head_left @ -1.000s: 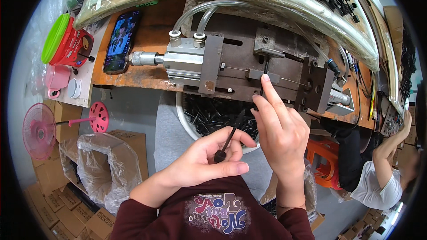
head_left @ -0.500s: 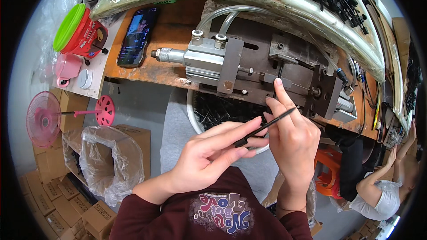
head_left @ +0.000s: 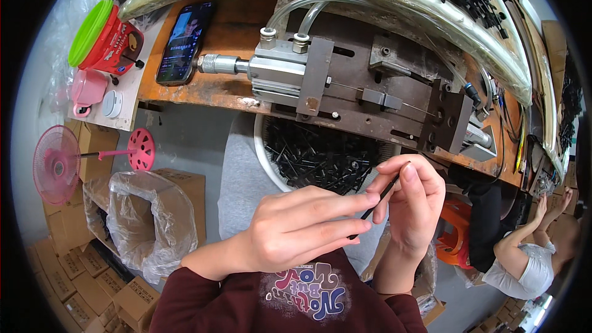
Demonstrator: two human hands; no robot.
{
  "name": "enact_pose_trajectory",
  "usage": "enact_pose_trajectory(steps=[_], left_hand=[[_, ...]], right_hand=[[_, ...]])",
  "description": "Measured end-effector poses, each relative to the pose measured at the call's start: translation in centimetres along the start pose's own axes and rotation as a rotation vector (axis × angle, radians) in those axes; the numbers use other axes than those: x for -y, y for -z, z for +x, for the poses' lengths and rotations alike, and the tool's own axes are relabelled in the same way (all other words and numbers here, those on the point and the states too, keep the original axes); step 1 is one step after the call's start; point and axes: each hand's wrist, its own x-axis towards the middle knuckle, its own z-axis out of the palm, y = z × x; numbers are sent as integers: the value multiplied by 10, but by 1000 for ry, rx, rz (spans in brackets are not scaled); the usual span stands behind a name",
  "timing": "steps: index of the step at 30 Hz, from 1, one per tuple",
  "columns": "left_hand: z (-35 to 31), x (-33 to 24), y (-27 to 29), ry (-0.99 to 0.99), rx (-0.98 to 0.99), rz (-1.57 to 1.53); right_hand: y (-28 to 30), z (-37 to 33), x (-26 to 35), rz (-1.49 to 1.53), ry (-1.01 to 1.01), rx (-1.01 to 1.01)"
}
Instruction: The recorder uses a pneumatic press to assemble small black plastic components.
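A thin black plastic rod (head_left: 385, 196) slants between my two hands, above my lap. Thumb and fingers of my right hand (head_left: 412, 203) pinch its upper end. My left hand (head_left: 302, 225) has its fingers around the lower end, where a dark tip shows below them. Just beyond the hands is a white-rimmed basin (head_left: 262, 154) heaped with black rod-like parts (head_left: 320, 154). The metal fixture (head_left: 364, 111) stands on the bench behind it, with an air cylinder (head_left: 279, 74) at its left and a small grey block (head_left: 381, 98) in its middle.
A phone (head_left: 185, 43) lies left of the cylinder, near a red bucket (head_left: 111, 43) and a pink cup (head_left: 89, 88). Clear hoses (head_left: 314, 1) arch over the fixture. A plastic-lined box (head_left: 132, 216) and pink fan (head_left: 57, 163) stand left. Another person (head_left: 524, 265) is at right.
My right hand has drawn back from the fixture and now pinches the rod's upper end. The cylinder's shaft has shifted left. The rod stands more steeply.
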Motion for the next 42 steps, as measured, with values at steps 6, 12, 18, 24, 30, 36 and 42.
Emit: enact_pose_trajectory(steps=[6,12,18,24,30,36,42], left_hand=[[-1,3,-4,-44,21,11],[-6,7,-8,-72,6,72],[-3,0,-4,-95,35,41],[-5,3,-8,-78,10,10],[-4,4,-9,-85,26,10],[-5,4,-11,-89,22,24],[-4,2,-8,-76,29,-2]], right_hand=[[-2,3,1,94,-78,-29],[-1,1,-2,24,-26,-72],[0,2,-9,21,156,-248],[-6,-1,-4,73,62,-147],[-8,-6,-9,178,63,-188],[-8,-8,-9,159,80,-189],[-11,-13,-9,100,127,-196]])
